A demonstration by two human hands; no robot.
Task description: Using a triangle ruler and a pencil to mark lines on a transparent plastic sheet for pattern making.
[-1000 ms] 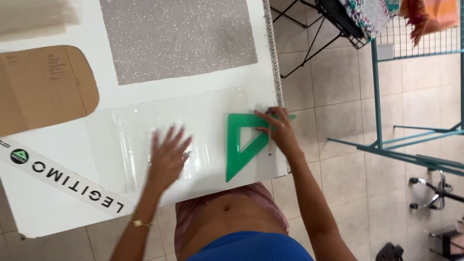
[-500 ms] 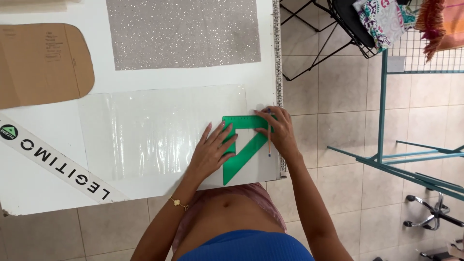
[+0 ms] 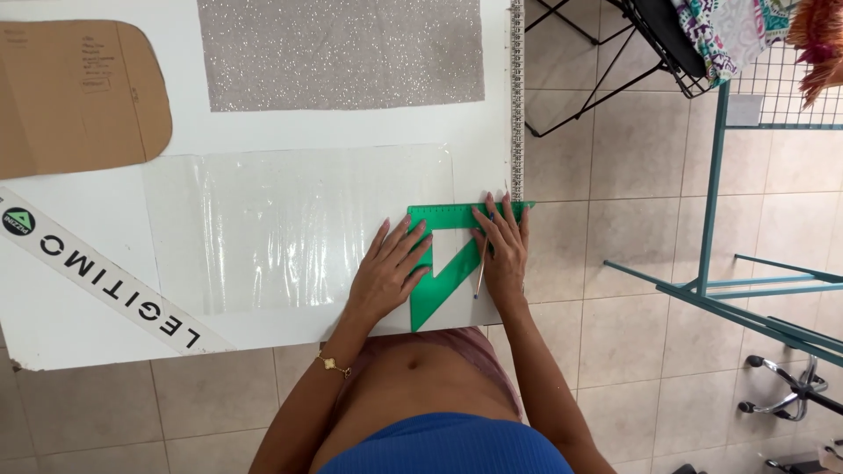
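Green set square: triangular, flat plastic, with a triangular cut-out in the middle. It lies at the near right corner of the white worktop, its long straight edge running across the far side, its point toward the person. Its left part overlaps the right end of the clear plastic sheet.

Left hand: laid flat, palm down, fingers spread wide, pressing on the left part of the set square and the sheet edge. It grips nothing. A thin gold bracelet sits on the wrist.

Right hand: laid flat on the right part of the set square, fingertips reaching its far edge. A slim pen or pencil lies under or between the fingers, tip toward the person; whether the hand truly grips it or only rests over it cannot be told from this view.

Clear plastic sheet: rectangular, glossy, wrinkled, spread flat across the middle of the worktop.

Glitter fabric: silvery rectangle, beyond the clear sheet, apart from it.

Brown card pattern: rounded corner, at the far left of the worktop.

Measuring tape: runs along the worktop's right edge, its near end just beside the set square.

Printed white band: diagonal, near left of the worktop.

Floor: beige tiles, right of the worktop, with a teal metal rack standing on it.
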